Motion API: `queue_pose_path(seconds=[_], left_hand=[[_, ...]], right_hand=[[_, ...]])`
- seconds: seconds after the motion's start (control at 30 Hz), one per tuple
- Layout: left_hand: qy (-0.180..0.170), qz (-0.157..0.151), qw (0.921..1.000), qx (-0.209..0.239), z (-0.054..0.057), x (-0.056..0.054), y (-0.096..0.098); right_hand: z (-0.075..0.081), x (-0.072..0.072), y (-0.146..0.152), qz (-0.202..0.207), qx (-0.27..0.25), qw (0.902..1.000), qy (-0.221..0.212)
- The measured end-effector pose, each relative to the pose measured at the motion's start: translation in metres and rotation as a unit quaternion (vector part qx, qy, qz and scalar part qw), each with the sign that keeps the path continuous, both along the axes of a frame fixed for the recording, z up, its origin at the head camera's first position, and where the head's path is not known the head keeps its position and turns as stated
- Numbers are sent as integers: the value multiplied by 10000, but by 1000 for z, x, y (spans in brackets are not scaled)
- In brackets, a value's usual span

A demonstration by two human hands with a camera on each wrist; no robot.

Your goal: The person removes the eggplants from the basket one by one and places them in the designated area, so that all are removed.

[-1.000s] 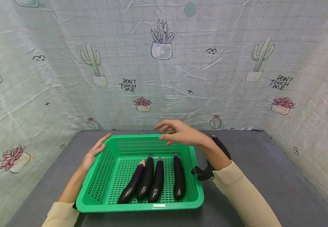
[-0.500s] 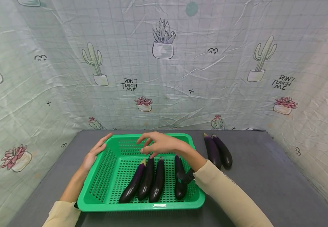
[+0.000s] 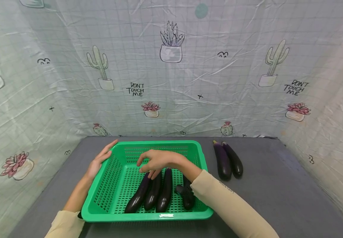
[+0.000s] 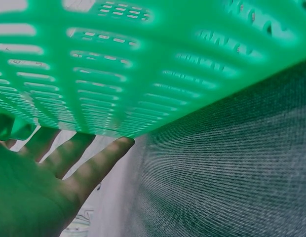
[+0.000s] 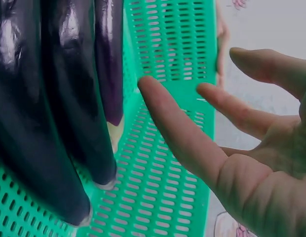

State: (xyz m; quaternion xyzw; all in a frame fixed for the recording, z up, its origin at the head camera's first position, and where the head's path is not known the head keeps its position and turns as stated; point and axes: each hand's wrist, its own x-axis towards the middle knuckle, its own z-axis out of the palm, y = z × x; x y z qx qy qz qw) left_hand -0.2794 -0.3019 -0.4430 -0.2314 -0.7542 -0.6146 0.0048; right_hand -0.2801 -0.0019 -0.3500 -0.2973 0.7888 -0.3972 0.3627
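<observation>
Four eggplants (image 3: pixel 164 195) sit in the basket (image 3: pixel 100 217) and two right of it, with counter (image 3: pixel 278 188) room beyond, the straight-fingered left hand (image 3: pixel 96 163) touching the basket's left edge, the right hand (image 3: pixel 157 160) above, grip wide.

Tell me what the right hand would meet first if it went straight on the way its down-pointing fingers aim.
Probably the leftmost eggplant in the green plastic basket: the right hand's down-pointing fingers overlap its upper end in the head view, though the remaining gap is unclear.
</observation>
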Motion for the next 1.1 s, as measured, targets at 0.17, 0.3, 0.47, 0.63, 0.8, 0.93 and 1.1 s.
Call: queue_pose_path(seconds=[0.17, 0.3, 0.47, 0.63, 0.8, 0.93, 1.1], left_hand=[[-47, -99, 9999, 102, -1, 1, 0], [-84, -170, 9996, 208, -1, 2, -1], [52, -91, 9999, 120, -2, 3, -4], [2, -41, 10000, 31, -1, 4, -4], [-73, -30, 10000, 55, 0, 4, -3], [-17, 44, 10000, -49, 1, 3, -3], [81, 43, 9998, -166, 0, 1, -2]], right_hand=[[-2, 2, -8, 25, 303, 9991, -303], [-2, 4, -14, 117, 592, 9978, -272], [-4, 5, -26, 235, 911, 9955, -145], [-8, 6, -36, 399, 1169, 9923, 37], [-12, 7, -44, 507, 1384, 9890, 88], [-17, 8, -46, 598, 1451, 9876, 1], [-23, 7, -45, 552, 1276, 9901, -181]])
